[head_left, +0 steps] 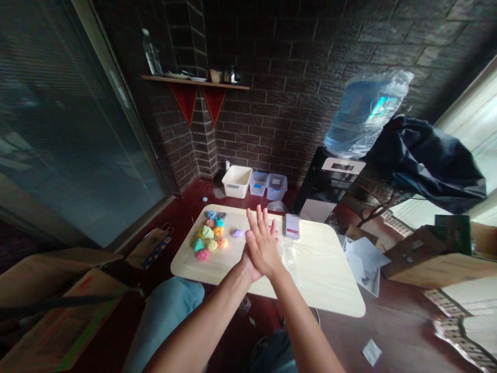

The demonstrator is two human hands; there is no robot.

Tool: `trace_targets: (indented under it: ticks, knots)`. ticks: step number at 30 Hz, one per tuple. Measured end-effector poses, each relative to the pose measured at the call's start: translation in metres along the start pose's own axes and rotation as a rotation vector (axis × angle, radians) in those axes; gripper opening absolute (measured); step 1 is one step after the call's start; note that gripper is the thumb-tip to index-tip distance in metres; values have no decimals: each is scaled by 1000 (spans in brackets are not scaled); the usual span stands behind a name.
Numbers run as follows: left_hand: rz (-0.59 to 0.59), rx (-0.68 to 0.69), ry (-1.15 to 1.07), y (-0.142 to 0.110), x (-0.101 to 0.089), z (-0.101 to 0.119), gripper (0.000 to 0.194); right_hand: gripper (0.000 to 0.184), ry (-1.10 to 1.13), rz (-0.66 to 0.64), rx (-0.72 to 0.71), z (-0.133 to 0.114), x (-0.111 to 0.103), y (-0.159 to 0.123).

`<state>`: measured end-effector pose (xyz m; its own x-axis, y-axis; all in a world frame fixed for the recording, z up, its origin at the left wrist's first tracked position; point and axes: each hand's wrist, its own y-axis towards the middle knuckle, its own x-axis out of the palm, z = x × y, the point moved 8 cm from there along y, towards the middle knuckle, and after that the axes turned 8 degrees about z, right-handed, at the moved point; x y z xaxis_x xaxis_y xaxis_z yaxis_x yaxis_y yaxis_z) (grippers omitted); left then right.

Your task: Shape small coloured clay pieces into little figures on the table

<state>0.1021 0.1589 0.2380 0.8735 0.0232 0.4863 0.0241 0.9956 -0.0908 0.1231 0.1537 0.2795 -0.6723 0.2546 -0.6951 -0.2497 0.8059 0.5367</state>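
Over the middle of the low table, my two hands are pressed together palm to palm. My right hand point(264, 246) lies on top, its back towards me and its fingers stretched out and apart. Beneath it is my left hand point(252, 270), mostly covered, with some fingertips showing past the right one. Whether anything sits between the palms is hidden. Just left of the hands rests a small purple clay lump point(238, 233). Farther left, several soft clay lumps point(210, 232) in blue, yellow, orange, green and pink lie clustered on a clear textured sheet point(229, 257).
A phone point(292, 226) lies on the pale table point(330, 280), right of my hands. Behind the table stand a white bin point(237, 189) and two clear boxes point(267, 186). A water dispenser point(330, 181) is at back right. Cardboard boxes point(93, 305) flank the left side.
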Motion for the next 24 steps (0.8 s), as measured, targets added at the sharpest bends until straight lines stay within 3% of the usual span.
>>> trace_targets:
  ticks: [4,8,13,16,21,24]
  knots:
    - [-171,-93,-319,-13,29,5,62,52,-27,-21,53,13,-14,-4]
    - [-92,-186,-382,-12,26,1,65,53,-31,-54,-67,-10,-16,-6]
    - [-182,-165,-448,-9,28,15,56,53,-108,-9,-10,-8,-23,7]
    - [-193,-146,-424,-11,24,24,56,53,-119,-18,25,-9,-19,0]
    - [15,-77,-318,-19,-2,21,64,59,-116,-27,-73,-50,7,-5]
    - [-83,-213,-291,-24,-17,15,62,58,-152,-33,-25,-51,22,5]
